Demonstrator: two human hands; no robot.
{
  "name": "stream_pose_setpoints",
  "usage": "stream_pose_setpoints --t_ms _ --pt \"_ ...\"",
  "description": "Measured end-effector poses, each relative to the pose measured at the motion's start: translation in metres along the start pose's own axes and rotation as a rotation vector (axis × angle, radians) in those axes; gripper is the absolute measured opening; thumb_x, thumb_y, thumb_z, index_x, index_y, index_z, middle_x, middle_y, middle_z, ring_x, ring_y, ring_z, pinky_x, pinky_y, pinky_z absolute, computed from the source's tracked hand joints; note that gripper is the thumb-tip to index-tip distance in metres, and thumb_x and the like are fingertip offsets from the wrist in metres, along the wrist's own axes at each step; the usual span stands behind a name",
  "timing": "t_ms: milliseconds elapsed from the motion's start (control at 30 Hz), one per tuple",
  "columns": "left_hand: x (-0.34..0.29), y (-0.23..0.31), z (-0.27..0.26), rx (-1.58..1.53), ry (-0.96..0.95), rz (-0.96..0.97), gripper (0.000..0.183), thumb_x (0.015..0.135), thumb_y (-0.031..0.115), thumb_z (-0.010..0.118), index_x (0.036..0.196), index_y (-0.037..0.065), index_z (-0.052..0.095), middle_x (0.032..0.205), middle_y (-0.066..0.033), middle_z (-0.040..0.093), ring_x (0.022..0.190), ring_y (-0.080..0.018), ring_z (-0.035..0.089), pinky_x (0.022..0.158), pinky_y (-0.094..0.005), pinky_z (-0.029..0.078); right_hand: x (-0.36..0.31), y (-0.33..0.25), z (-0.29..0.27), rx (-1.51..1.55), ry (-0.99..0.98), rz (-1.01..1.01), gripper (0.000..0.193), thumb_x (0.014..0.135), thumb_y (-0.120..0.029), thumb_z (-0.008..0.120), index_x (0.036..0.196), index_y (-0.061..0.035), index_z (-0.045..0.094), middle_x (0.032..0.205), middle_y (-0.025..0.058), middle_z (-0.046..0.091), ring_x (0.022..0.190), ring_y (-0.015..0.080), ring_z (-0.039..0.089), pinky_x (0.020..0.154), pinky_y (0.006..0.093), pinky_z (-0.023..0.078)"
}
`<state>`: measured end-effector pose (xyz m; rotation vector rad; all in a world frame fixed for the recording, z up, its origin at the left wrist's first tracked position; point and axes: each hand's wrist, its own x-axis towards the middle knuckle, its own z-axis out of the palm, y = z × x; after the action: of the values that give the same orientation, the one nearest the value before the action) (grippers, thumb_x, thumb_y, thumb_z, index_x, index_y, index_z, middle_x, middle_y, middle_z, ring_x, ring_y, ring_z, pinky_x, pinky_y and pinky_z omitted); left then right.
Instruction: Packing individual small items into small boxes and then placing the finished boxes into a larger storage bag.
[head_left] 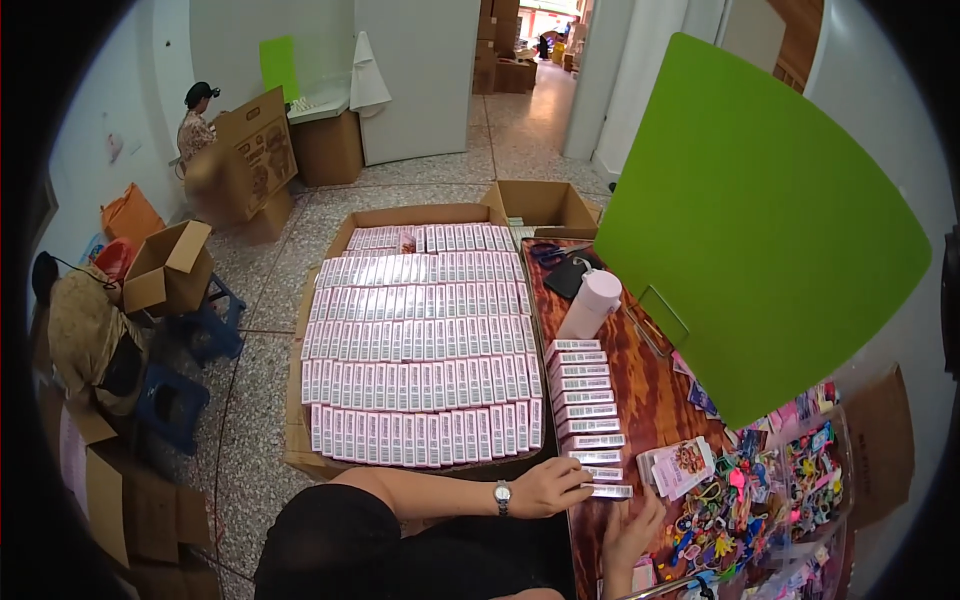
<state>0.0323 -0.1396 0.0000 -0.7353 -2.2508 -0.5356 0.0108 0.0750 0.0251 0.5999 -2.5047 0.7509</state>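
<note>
On the near end of the row of small pink-and-white boxes (586, 412), left hand (548, 488) with a wristwatch (502, 494), its bent fingertips touching the last boxes; whether grasping or only pressing, cannot tell. Just to the right of the same end, right hand (632, 525), released and half open, with thumb and fingers apart. Near these fingers, also right of the row, a flat-lying box with a picture (688, 466), and farther right a pile of colourful trinkets (725, 515). Under the row, a red-brown table (648, 400) with wood-like pattern. Just beyond the row's far end, a pale pink bottle (592, 303), and behind it a black pouch (567, 277) and scissors (550, 254). To the right of the row, standing tilted, a large green board (760, 220). To the left, a big open carton (420, 214), filled with many similar boxes upright in lines. Far beyond, to the left of the row, another person (196, 128) beside a brown carton (262, 140).
</note>
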Motion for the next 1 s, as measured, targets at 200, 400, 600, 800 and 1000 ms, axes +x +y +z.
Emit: stream_pose_setpoints --t_ms 200,400,600,800,1000 --pt "0.012 -0.01 0.0 -0.165 -0.003 0.021 0.029 0.078 0.014 0.07 0.105 0.004 0.067 0.106 -0.0117 0.063 0.095 -0.029 0.062 0.079 -0.038 0.053 -0.029 -0.013 0.043 0.902 -0.078 0.611 0.081 0.088 0.004 0.068 0.151 -0.0039 0.019 0.105 0.0121 0.058 0.088 0.0181 0.063 0.074 0.0263 0.054" --pt "0.043 -0.091 -0.036 -0.068 0.228 -0.223 0.028 0.082 0.006 0.071 0.109 0.0 0.065 0.109 -0.0188 0.063 0.095 -0.0364 0.062 0.088 -0.0458 0.051 -0.02 -0.033 0.054 0.939 -0.053 0.637 0.096 0.087 0.006 0.068 0.157 -0.0059 0.004 0.106 0.0113 0.056 0.088 0.0152 0.061 0.075 0.025 0.052" --pt "0.059 -0.191 -0.006 -0.013 0.068 -0.482 0.027 0.092 0.013 0.061 0.116 0.001 0.062 0.118 -0.0206 0.061 0.112 -0.0379 0.055 0.099 -0.0444 0.044 -0.032 -0.022 0.058 0.989 -0.003 0.719 0.099 0.092 0.003 0.065 0.159 -0.0186 -0.004 0.11 0.0114 0.053 0.087 0.0196 0.066 0.073 0.0298 0.056" --pt "0.075 -0.215 -0.009 -0.233 -0.316 -0.765 0.046 0.096 0.037 0.055 0.114 -0.004 0.064 0.107 -0.0263 0.066 0.103 -0.0419 0.064 0.091 -0.0461 0.05 -0.014 -0.026 0.061 1.18 -0.127 0.927 0.093 0.097 -0.005 0.062 0.159 -0.0215 -0.004 0.132 0.0175 0.047 0.09 0.0241 0.067 0.074 0.0344 0.059" --pt "0.077 -0.212 0.006 -0.232 -0.458 -0.723 0.06 0.094 0.054 0.054 0.116 -0.001 0.067 0.108 -0.0245 0.067 0.103 -0.0393 0.065 0.091 -0.0432 0.051 0.004 -0.025 0.069 1.142 -0.073 0.834 0.092 0.095 -0.002 0.062 0.159 -0.0179 -0.003 0.142 0.0205 0.039 0.101 0.0277 0.067 0.077 0.0368 0.06"
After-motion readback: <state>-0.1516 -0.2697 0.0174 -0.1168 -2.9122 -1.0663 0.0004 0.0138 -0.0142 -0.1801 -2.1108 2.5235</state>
